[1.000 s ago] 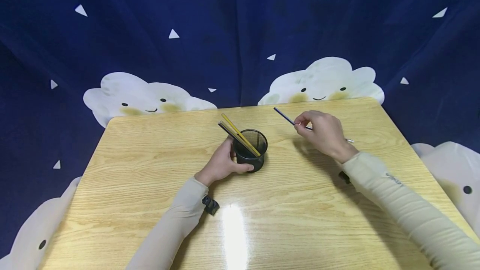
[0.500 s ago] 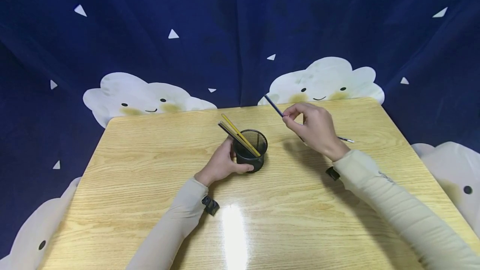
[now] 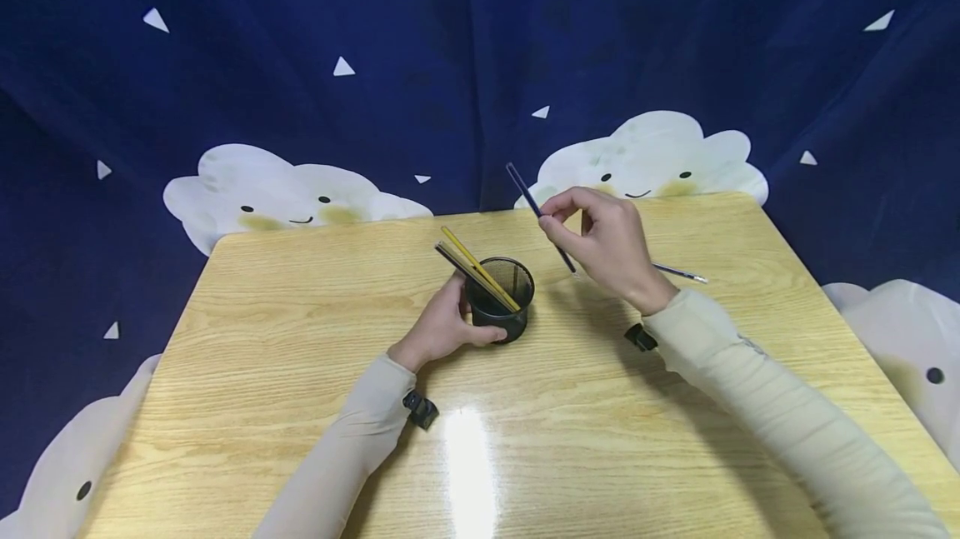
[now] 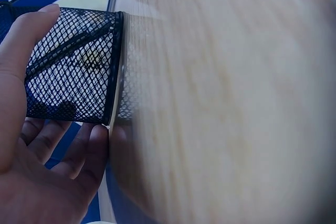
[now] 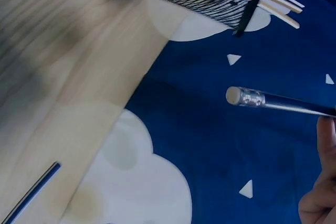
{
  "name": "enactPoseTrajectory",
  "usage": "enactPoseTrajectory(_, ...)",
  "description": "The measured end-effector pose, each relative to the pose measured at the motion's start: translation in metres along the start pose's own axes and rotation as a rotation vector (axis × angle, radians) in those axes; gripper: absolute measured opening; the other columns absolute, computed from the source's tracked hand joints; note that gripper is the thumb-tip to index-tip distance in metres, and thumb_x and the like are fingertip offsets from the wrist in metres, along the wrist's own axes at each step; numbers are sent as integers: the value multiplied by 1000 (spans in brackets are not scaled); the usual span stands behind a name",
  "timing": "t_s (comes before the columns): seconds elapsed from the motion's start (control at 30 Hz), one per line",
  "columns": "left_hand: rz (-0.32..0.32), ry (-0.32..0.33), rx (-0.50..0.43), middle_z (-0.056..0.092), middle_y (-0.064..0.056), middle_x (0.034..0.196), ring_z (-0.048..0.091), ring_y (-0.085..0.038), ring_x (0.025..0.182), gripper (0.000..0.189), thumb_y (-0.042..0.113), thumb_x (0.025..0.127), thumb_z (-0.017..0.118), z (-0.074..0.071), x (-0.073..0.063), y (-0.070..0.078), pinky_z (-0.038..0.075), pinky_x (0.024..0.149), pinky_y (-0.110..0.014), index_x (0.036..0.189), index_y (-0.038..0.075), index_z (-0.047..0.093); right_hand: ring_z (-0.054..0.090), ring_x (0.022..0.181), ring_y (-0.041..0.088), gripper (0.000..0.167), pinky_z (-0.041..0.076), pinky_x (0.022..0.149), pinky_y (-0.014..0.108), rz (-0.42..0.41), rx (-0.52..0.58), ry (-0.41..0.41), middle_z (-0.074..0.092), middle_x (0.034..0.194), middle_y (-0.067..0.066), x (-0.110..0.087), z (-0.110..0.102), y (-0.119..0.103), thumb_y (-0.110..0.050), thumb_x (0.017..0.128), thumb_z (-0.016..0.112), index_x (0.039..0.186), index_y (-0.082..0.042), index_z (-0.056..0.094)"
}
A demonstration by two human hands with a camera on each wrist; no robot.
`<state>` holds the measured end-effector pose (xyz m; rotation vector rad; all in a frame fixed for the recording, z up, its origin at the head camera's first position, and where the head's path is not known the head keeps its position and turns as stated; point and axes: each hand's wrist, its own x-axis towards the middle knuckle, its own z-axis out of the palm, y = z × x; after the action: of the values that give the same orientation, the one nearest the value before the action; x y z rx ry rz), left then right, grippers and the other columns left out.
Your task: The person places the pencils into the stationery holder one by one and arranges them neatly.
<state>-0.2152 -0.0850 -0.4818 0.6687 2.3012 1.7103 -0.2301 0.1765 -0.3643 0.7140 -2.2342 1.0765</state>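
In the head view a black mesh pencil cup (image 3: 501, 324) stands upright on the table, with several pencils (image 3: 480, 267), yellow and dark, leaning left inside it. My left hand (image 3: 444, 324) grips the cup from its left side; in the left wrist view the thumb and fingers curl around the mesh. Right of the cup and above the table, my right hand (image 3: 609, 246) pinches a dark blue pencil (image 3: 522, 187) between thumb and fingertips. The right wrist view shows that pencil's white eraser end (image 5: 233, 96) with its silver ferrule, apart from the cup.
A second dark blue pencil (image 3: 678, 272) lies on the wooden table (image 3: 300, 306), partly behind my right hand. Behind the table's far edge hangs a dark blue curtain (image 3: 405, 64) with white clouds and triangles.
My right hand has moved left toward the cup, tilting the pencil more upright. More of the pencil lying on the table shows now. The left hand and cup stay in place.
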Motion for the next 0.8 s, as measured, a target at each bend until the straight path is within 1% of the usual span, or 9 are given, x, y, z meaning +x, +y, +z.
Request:
enactPoseTrajectory(0.2,22,-2,-11,66,-12,140,66,-24,123,99,3,76,99,0,1,-1,48,113,-42,157,1,43,48,57,12,6,34,55,20,-21,42,25,77,86,-2,7,4,-11,-6,94,83,98,-9,81)
enactPoseTrajectory(0.37,17,1,-7,66,-11,139,66,-24,122,98,4,76,99,-1,1,-1,48,112,-42,157,2,44,48,57,11,5,35,55,20,-35,75,32,77,86,-2,11,7,-18,-7,93,84,97,-9,81)
enactPoseTrajectory(0.63,8,-2,-3,67,-9,137,67,-23,120,98,3,76,98,-1,0,0,50,110,-41,157,1,43,49,58,11,5,35,54,20,-58,135,34,76,85,1,15,15,-27,-7,94,84,98,-5,80)
enactPoseTrajectory(0.8,15,1,-4,67,-10,136,67,-24,120,95,4,77,98,0,0,-1,50,110,-42,155,2,45,47,57,11,5,34,53,20,-48,162,27,75,85,1,16,22,-32,-6,94,83,98,-5,81)
